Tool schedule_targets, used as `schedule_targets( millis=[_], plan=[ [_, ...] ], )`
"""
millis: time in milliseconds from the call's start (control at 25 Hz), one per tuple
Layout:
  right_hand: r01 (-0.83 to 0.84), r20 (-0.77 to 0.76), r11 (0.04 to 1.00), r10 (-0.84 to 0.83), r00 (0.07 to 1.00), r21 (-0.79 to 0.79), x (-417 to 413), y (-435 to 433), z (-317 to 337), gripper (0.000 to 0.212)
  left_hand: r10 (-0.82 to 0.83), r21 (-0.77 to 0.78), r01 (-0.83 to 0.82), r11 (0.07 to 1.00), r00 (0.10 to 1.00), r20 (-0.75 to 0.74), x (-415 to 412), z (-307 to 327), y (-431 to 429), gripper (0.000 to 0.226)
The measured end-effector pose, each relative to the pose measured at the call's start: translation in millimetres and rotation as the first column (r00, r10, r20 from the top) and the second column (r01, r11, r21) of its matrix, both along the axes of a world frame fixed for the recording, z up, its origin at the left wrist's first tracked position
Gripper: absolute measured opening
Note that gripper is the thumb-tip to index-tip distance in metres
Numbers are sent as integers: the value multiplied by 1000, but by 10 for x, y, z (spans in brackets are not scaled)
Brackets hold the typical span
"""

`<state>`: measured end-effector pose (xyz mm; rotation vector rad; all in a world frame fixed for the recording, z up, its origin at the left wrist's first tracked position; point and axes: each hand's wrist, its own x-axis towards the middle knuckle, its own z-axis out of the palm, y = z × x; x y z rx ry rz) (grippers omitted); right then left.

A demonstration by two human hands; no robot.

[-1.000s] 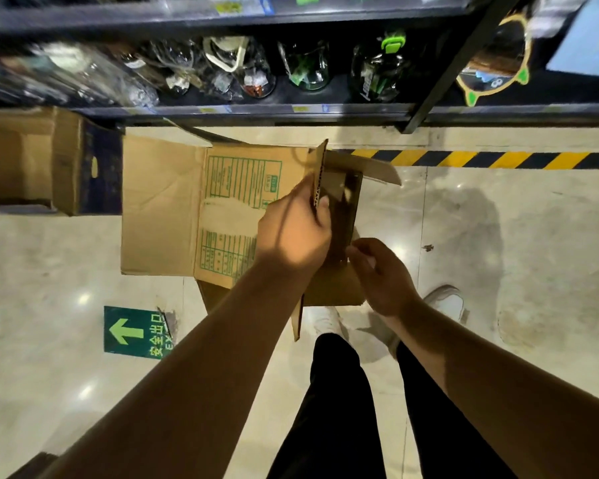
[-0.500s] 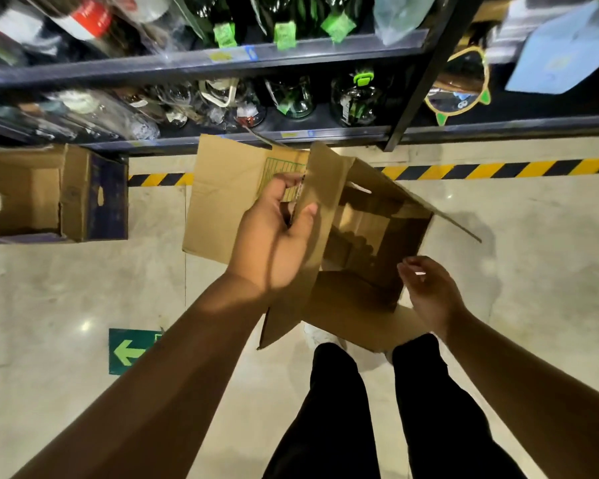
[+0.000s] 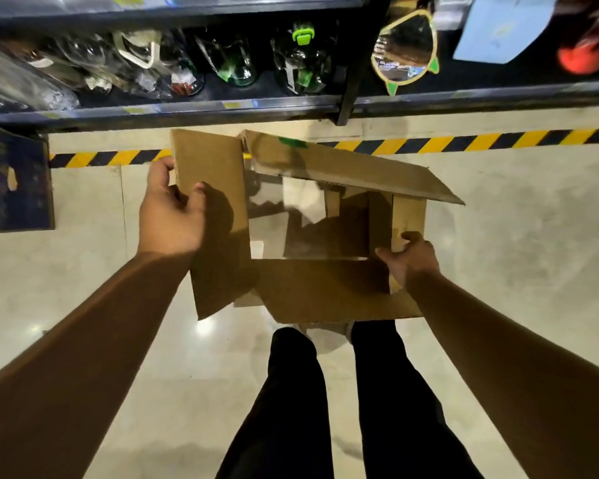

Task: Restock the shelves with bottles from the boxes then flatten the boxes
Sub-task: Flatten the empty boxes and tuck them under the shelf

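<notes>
I hold an empty brown cardboard box [image 3: 319, 288] open in front of me above the floor, its flaps spread and its inside showing through to the tiles. My left hand [image 3: 172, 216] grips the left flap near its top edge, thumb on the inner face. My right hand [image 3: 407, 259] pinches the right side panel at its lower corner. Glass bottles and jars [image 3: 236, 60] stand on the dark bottom shelf [image 3: 194, 107] beyond the box.
A second cardboard box [image 3: 16, 181] with a dark blue side sits on the floor at the left edge. Yellow-black hazard tape [image 3: 464, 141] runs along the shelf base. A yellow-framed mirror [image 3: 405, 50] hangs right of the shelf post. My legs stand below the box.
The box has swung round and opened out wide. My left hand moved left onto the left flap; my right hand moved right and took hold of the right panel.
</notes>
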<state>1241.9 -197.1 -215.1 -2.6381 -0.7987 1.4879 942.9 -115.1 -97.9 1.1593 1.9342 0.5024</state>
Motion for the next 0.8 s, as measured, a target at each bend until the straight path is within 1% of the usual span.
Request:
schedule_targets(
  millis=[120, 200, 320, 400, 440, 520, 560, 640, 720, 800],
  plan=[
    [-104, 125, 994, 108, 986, -31, 117, 31, -161, 84, 42, 0, -42, 999, 997, -65, 53, -141, -85, 42],
    [-128, 99, 990, 133, 986, -56, 124, 55, -267, 94, 58, 13, -57, 998, 996, -70, 57, -204, -161, 41],
    [-159, 37, 983, 163, 986, -88, 40, 120, -462, 111, 65, 33, -63, 997, 997, -35, 112, -340, -195, 37],
    [-173, 55, 981, 179, 982, -91, -48, 189, -594, 120, 67, 61, -65, 996, 997, -32, 102, -460, -182, 35],
    [-158, 77, 984, 164, 983, -83, -73, 214, -656, 122, 77, 81, -74, 994, 996, -35, 75, -522, -179, 34],
    [-96, 121, 995, 100, 988, -36, -54, 258, -785, 115, 118, 117, -112, 987, 992, -42, 37, -607, -177, 30],
    [-68, 127, 998, 67, 990, 2, -18, 278, -831, 106, 140, 139, -133, 981, 989, -39, 14, -631, -176, 27],
    [-48, 120, 996, 38, 992, 79, 54, 289, -895, 85, 173, 179, -167, 970, 985, -18, -9, -687, -173, 22],
    [-44, 117, 990, 29, 993, 132, 113, 254, -883, 74, 190, 179, -186, 966, 982, -2, 6, -701, -167, 21],
    [-29, 77, 985, 16, 997, 172, 184, 203, -807, 66, 229, 178, -228, 957, 973, 14, 45, -689, -153, 22]
  ],
)
